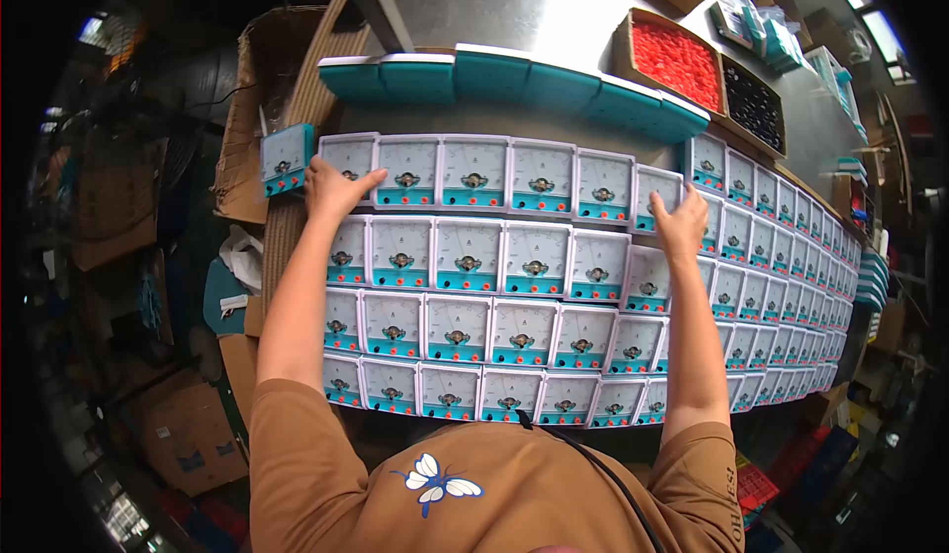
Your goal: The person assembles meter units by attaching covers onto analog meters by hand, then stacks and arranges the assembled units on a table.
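Observation:
Several white-framed analog meters with teal lower panels stand side by side in a row, and my two hands are at its ends. My left hand [338, 191] grips the leftmost meter [348, 154], its thumb across the front and its fingers at the left edge. At the other end, my right hand [682, 225] is on the rightmost meter [656, 183], thumb over the face, fingers along the right side. Both palms hide parts of these meters. Between them sits another meter [474, 172] with red and black terminals below its dial. Just left of my left hand is a separate tilted meter [285, 161].
More rows of meters [458, 328] lie nearer my body and stretch far right. Behind runs a line of teal cases [491, 77]. Boxes of red parts [675, 62] and black parts [753, 108] stand at the back right. Corrugated cardboard [314, 69] edges the table's left side.

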`<control>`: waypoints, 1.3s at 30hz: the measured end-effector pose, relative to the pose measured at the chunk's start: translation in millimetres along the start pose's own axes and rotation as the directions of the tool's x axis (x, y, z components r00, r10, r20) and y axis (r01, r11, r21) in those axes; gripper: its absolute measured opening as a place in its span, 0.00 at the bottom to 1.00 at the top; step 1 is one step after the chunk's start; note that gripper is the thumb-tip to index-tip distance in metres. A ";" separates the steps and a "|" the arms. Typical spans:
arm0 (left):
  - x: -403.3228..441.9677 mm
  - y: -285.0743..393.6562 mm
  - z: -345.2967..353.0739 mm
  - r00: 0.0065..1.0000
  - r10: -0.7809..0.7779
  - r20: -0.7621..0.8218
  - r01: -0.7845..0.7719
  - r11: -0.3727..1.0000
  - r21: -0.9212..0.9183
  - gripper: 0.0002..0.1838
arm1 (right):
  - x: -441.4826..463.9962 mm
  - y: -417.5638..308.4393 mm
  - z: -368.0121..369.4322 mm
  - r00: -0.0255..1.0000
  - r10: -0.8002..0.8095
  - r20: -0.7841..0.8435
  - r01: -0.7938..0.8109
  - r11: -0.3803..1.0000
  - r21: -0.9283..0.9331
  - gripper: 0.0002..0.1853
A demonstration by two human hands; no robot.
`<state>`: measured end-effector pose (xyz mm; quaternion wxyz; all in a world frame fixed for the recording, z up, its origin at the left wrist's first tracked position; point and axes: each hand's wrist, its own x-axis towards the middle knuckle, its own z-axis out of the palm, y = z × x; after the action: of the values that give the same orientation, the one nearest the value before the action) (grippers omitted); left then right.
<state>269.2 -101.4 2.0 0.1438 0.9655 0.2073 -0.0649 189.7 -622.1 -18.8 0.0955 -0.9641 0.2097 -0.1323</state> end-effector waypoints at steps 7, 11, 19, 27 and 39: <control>-11.0 25.3 -18.1 0.999 -0.002 -0.045 0.006 0.995 0.100 0.62 | 1.9 -30.8 -14.6 0.965 0.082 0.248 -0.009 0.959 -0.283 0.50; -1.7 5.0 -8.9 0.998 0.007 0.063 -0.006 1.000 -0.017 0.64 | -10.3 -17.4 10.4 0.983 0.037 0.179 0.024 0.944 -0.330 0.52; 6.5 -8.7 -2.7 0.999 0.052 -0.010 -0.052 0.998 -0.028 0.63 | -19.7 -38.2 3.1 0.962 0.024 0.272 0.025 0.985 -0.172 0.54; -8.3 15.4 -21.4 0.989 0.101 -0.106 -0.083 0.983 0.165 0.61 | -27.0 -35.3 10.2 0.990 -0.041 0.137 0.065 0.982 -0.177 0.54; 23.4 -37.5 7.1 0.998 0.022 -0.053 -0.022 1.000 -0.010 0.69 | 1.0 -28.9 -6.9 0.946 0.196 0.258 -0.216 0.975 0.050 0.56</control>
<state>274.2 -61.9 -18.5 0.1440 0.9683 0.2007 -0.0368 199.5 -597.6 -5.1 0.1718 -0.9414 0.2901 -0.0061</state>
